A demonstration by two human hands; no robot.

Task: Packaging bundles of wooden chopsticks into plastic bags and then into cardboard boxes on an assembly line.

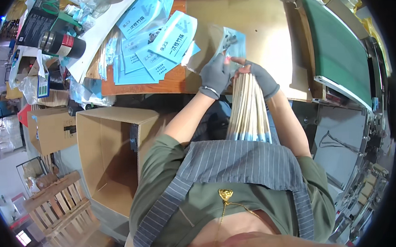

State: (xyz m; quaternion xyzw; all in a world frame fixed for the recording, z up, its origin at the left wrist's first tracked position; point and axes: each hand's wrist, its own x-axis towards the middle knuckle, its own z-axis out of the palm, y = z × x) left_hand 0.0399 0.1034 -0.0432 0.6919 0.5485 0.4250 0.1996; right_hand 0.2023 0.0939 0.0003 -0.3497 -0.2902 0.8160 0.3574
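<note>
My left hand [215, 75], in a grey fingerless glove, has its fingers closed at the lower left edge of a clear and blue plastic bag [235, 40]. My right hand [262, 79], gloved alike, is closed around the top of a bundle of chopsticks [247, 105]. They hang down toward my apron and show blue near their lower ends. The right fingertips meet the bag's lower edge, where the exact grip is partly hidden. Left of my hands, blue printed bags [174, 36] lie in overlapping piles on the table.
The brown tabletop [264, 12] ends just in front of me. A green board [337, 49] stands at the right. An open cardboard box [112, 150] sits below left. A dark thermos [63, 44] and more chopsticks [108, 54] are at the left.
</note>
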